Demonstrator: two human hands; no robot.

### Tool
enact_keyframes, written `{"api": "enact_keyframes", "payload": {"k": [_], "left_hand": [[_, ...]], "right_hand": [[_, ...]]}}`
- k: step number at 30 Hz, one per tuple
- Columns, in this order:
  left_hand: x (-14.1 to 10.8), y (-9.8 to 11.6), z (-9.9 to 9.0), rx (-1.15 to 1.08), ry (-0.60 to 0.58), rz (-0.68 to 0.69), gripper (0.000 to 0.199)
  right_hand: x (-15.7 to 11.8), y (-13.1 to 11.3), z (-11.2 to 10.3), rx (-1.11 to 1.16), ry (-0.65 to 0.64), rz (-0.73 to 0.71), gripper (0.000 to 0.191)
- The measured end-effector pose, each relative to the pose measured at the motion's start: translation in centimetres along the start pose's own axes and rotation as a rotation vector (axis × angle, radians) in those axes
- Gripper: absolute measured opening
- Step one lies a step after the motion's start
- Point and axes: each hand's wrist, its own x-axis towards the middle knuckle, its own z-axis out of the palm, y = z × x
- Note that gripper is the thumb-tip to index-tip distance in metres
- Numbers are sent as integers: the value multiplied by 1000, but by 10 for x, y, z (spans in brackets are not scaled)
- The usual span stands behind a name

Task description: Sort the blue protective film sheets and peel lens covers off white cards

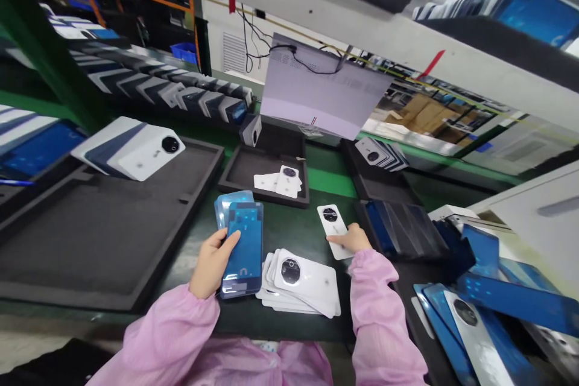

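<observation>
My left hand (213, 262) is closed around blue film-covered phone panels (246, 247), thumb on top of the front one. Lighter blue panels (235, 198) show behind it. On the right, my right hand (355, 239) grips the lower part of a white phone back cover (329, 216) with a round dark camera area. Between my hands, nearer my body, lies a loose stack of white phone back covers (316, 277), the top one with its camera ring to the left. My fingers' undersides are hidden.
A black foam tray (199, 151) lies left, with fanned covers (149, 154) on its far part. A smaller tray (235, 178) ahead holds white covers (287, 181). Blue panels (520, 295) pile up at right. A shelf beam (316, 6) crosses overhead; a grey panel (316, 84) hangs ahead.
</observation>
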Motion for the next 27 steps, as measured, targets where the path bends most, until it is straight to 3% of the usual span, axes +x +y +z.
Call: {"api": "enact_keyframes", "payload": {"k": [4, 7, 9, 11, 14, 16, 21, 27], "left_hand": [[-2, -1, 0, 18, -15, 6, 36], [0, -4, 0, 35, 5, 26, 38], [2, -5, 0, 41, 24, 36, 38], [3, -4, 0, 45, 39, 43, 36], [5, 1, -2, 72, 78, 75, 34], [6, 6, -2, 102, 99, 104, 32], [9, 13, 0, 123, 101, 134, 31], [12, 7, 0, 118, 167, 140, 33]], "right_hand": [[-12, 2, -15, 76, 33, -76, 25], [-37, -1, -27, 148, 120, -168, 8], [-63, -5, -31, 220, 183, -272, 10], [-92, -10, -28, 313, 257, -485, 15], [-132, -12, -9, 340, 325, -863, 31], [-148, -9, 8, 297, 327, -978, 36], [-156, 1, 34, 252, 334, -1013, 36], [-152, 4, 12, 372, 344, -939, 29]]}}
